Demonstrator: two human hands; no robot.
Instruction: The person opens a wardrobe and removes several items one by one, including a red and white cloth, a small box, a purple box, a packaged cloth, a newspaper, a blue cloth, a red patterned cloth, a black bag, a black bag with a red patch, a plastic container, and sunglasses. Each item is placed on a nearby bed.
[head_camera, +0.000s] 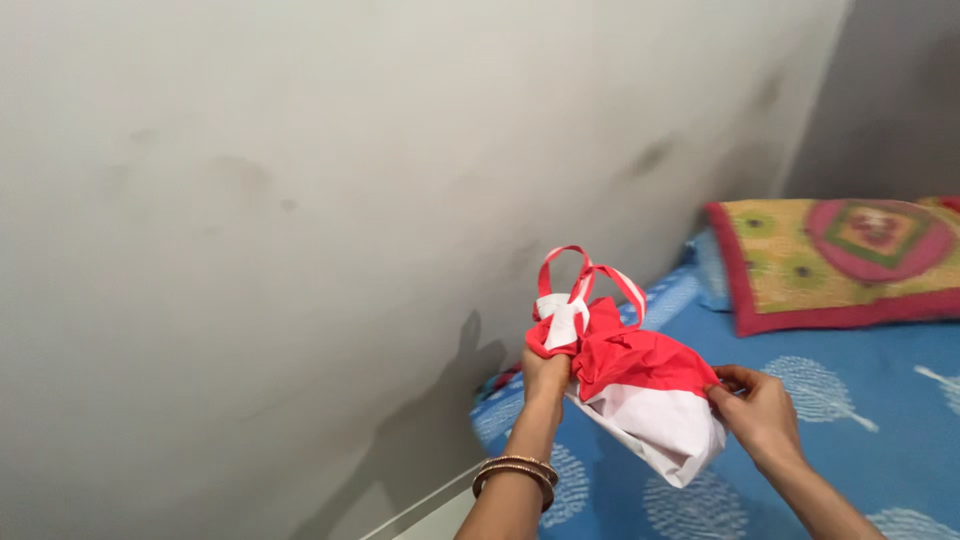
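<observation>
Both arms come up from the bottom edge of the view, raised over the bed (880, 400), which has a blue sheet with pale tree prints. The left hand (545, 375) is turned palm away, forearm nearly upright with a pair of bangles (516, 472) at the wrist, and its fingers are bunched tight around the gathered red top of the cloth bag (640, 385), right below the striped loop handles (585, 280) that stick up above the fist. The right hand (760, 410) comes in from the lower right, fingers curled and pinching the bag's side where red meets white. So the red and white bag hangs in the air between the two hands, above the bed's left edge, white bottom sagging down. A big grey wall (300, 200) fills everything on the left, close beside the left hand, so little room that way. A patterned pillow (840, 260) sits at the far end of the bed, well apart. The open sheet lies to the right.
</observation>
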